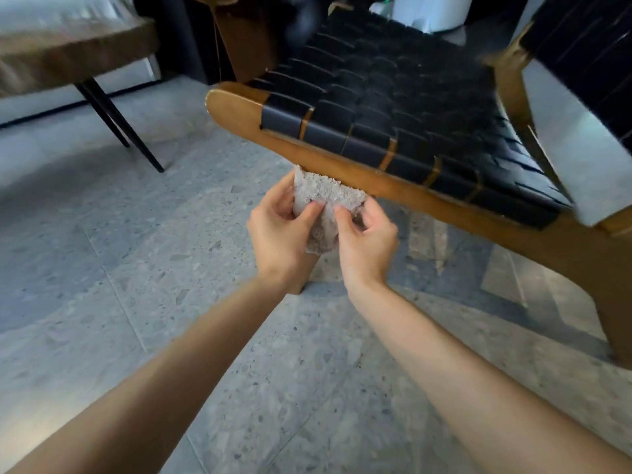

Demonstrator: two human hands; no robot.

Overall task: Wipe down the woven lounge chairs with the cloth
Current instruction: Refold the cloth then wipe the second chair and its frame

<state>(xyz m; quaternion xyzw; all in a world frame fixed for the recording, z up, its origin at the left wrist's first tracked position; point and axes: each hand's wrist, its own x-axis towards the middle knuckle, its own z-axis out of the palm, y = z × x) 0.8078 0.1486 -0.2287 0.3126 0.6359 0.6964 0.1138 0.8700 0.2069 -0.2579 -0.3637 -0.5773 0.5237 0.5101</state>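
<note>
Grey speckled floor [136,268]; yr left hand [280,234] & right hand [367,237] pinch fluffy grey cloth [321,195] (thumbs on top), black-woven wooden lounge chair [393,107] just far-right of it.

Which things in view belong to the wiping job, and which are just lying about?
Job: cloth, pinched by left hand and right hand; woven chair.
Lying about: table; white container.

body: L hand [278,230] + R hand [366,234] bare | L forearm [171,371] + R forearm [478,371] bare to frame edge | thumbnails short, plain
</note>
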